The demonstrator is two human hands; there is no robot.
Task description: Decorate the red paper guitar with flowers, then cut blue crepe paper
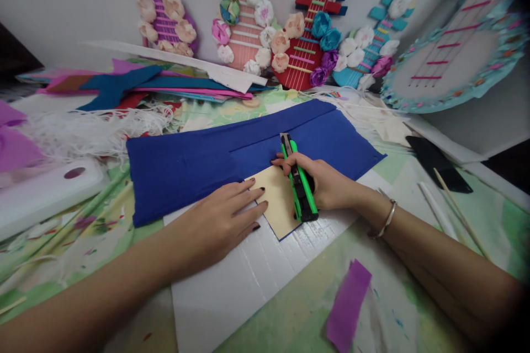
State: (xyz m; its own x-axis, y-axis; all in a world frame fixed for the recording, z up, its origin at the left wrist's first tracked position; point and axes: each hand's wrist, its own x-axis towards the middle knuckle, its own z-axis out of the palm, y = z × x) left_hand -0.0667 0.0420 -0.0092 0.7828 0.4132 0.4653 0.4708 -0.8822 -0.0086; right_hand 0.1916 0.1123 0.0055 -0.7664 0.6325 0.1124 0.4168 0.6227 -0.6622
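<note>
My right hand (321,182) is closed around a green and black box cutter (301,185), its metal tip pointing away from me over a long strip of dark blue paper or cloth (182,168). Flat on the left edge of a small pale yellow card (274,198) rests my left hand (236,209), its fingers stretched out. A thin blue border shows along the card's lower edges. Beneath the card and the blue strip lies a white board (215,298) with score lines. A bracelet (387,220) circles my right wrist.
Several flower-decorated toy guitars, one of them red (304,49), lean along the back wall. White string (99,129) and coloured sheets (120,85) heap at left. A purple scrap (348,306) lies in front; a dark phone-like slab (439,162) and a thin stick (461,212) lie right.
</note>
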